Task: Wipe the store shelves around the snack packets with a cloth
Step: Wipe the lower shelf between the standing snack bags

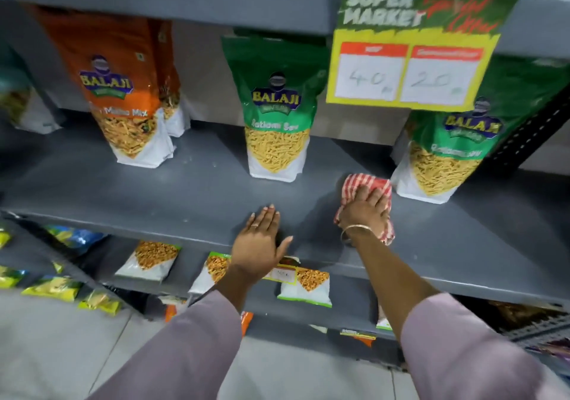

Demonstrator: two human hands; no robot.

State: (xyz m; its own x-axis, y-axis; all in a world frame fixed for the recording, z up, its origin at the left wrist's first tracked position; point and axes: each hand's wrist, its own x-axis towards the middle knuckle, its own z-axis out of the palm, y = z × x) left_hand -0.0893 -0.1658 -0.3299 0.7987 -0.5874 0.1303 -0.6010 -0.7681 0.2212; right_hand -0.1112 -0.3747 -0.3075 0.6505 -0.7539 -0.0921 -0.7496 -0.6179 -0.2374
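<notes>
A grey metal shelf (154, 196) holds upright snack packets: an orange packet (129, 91) at the left, a green packet (277, 113) in the middle and another green packet (456, 146) at the right. My right hand (367, 208) presses flat on a red-and-white checked cloth (361, 183) lying on the shelf between the two green packets. My left hand (262, 242) rests palm down on the shelf's front edge, fingers spread, holding nothing.
A green and yellow price sign (413, 48) hangs from the shelf above, over the right green packet. A lower shelf (262, 301) carries flat small packets (305, 285). Yellow packets (52, 288) lie at the lower left. A black perforated upright (530, 140) stands at the right.
</notes>
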